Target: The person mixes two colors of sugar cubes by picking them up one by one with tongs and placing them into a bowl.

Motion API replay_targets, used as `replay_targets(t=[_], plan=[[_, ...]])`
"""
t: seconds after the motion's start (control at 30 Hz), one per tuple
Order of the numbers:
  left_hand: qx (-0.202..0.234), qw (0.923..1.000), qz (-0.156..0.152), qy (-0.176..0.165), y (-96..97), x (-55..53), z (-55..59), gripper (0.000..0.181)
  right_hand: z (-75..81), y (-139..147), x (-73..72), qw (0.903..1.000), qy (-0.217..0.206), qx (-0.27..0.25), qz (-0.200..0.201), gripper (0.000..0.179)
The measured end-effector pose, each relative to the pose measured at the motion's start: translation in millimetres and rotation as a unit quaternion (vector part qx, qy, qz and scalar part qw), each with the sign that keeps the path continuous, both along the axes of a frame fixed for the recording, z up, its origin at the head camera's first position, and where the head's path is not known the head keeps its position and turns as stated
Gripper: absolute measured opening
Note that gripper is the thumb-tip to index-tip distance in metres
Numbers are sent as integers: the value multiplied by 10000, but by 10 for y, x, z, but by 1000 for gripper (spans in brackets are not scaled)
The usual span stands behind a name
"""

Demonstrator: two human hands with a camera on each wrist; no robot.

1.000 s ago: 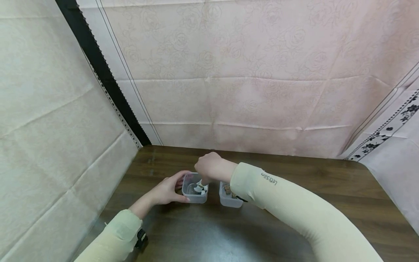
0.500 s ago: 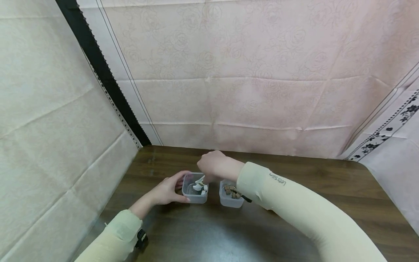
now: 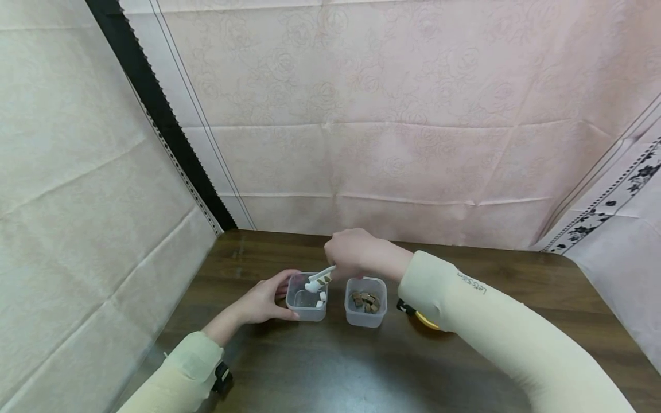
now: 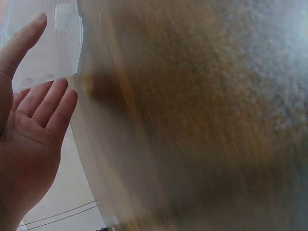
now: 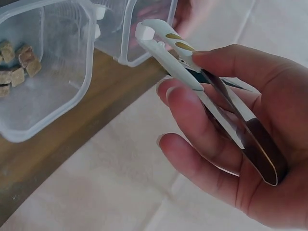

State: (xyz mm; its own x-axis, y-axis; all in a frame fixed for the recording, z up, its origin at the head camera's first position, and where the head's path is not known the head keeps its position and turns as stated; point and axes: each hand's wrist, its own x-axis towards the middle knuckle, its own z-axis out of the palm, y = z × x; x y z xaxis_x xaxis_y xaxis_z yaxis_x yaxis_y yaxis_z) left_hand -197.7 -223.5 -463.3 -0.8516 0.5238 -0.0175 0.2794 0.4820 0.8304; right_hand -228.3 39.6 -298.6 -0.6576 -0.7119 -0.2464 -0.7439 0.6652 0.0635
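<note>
Right hand (image 3: pixel 352 252) grips tweezers (image 5: pixel 180 72) nipping a white cube (image 5: pixel 145 32).
Left hand (image 3: pixel 267 298) clasps the left box (image 3: pixel 312 315) from nine o'clock, probably to steady it.

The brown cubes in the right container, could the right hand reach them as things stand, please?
Probably yes: the brown cubes lie in an open container near the right hand with nothing covering them, though its tweezers hold a white cube.
</note>
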Motion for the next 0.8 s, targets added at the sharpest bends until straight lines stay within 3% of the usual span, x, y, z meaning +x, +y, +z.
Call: replay_targets(t=[0.3, 0.53, 0.8], plan=[[-71, 9999, 99, 20, 8, 10, -6, 87, 102, 373, 13, 9990, 150, -396, 171, 42], [-88, 9999, 38, 128, 3, 22, 11, 87, 165, 675, 53, 9977, 69, -677, 32, 38], [-88, 9999, 86, 27, 5, 7, 0, 87, 237, 1024, 100, 9946, -38, -985, -317, 26]])
